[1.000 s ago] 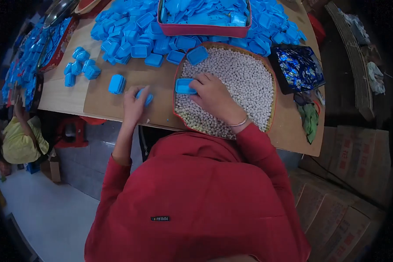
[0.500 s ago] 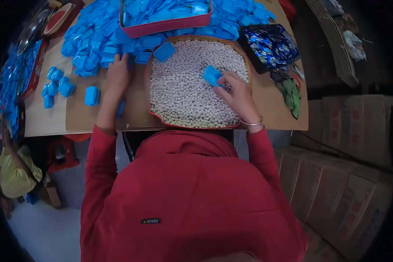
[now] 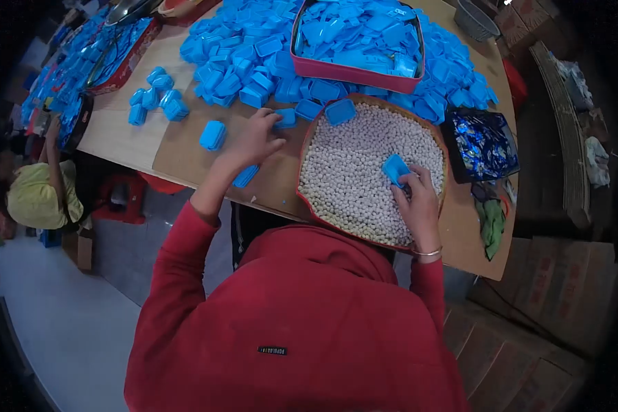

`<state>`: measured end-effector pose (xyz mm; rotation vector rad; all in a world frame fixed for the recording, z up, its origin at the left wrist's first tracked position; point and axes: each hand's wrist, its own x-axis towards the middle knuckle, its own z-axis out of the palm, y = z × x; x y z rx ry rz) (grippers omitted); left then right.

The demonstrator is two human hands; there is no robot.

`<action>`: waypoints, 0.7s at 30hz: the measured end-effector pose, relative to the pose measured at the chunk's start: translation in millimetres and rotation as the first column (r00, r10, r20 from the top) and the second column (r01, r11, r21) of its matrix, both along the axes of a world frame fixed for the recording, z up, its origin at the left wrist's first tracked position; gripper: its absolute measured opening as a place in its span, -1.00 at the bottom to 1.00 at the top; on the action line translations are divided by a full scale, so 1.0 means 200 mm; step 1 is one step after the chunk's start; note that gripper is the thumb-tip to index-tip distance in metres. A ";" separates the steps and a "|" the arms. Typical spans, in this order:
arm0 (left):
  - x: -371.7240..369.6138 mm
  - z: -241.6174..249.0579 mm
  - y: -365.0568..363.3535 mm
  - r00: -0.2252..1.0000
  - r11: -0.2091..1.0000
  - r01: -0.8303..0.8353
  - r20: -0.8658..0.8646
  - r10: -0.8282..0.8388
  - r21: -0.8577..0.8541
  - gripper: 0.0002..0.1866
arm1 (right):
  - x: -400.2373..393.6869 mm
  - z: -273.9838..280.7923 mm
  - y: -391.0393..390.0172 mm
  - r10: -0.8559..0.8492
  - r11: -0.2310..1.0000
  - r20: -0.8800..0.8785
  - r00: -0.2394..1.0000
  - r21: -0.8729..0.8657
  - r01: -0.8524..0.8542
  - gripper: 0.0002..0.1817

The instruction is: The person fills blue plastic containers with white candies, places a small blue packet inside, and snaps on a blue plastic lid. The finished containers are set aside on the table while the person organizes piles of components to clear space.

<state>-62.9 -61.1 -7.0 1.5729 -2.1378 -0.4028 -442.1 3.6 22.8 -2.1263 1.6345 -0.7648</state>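
Note:
Between the thumb and fingers of my right hand (image 3: 419, 204) is a small blue plastic box (image 3: 395, 169), tilted over a tray of whitish bead-like pieces (image 3: 364, 154). To the left of that tray, my left hand (image 3: 254, 141) hovers with its fingers stretched apart, its fingertips right at a blue box (image 3: 286, 118) on the table. One more blue box (image 3: 340, 111) rests on the tray's far left corner. Partly under my left wrist lies a blue piece (image 3: 246, 176). A closed-looking blue box (image 3: 213, 135) stands farther left.
Beyond my hands spreads a large heap of blue boxes (image 3: 237, 58), with a pink-rimmed bin (image 3: 357, 74) of blue pieces in it. A black box of shiny blue wrappers (image 3: 483, 144) and a green cloth (image 3: 491, 230) are at right. Another person (image 3: 44, 196) sits at left.
The view has swung, shifting the table rightward and down. My left hand has come away from the heap toward the tray, fingers spreading. My right hand still holds the blue box over the beads.

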 end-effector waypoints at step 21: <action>-0.35 0.26 0.20 0.932 0.973 0.047 -0.341 -0.123 -0.224 -0.47 | 0.39 0.19 0.03 0.096 0.995 0.550 0.829 -0.049 -0.083 -0.67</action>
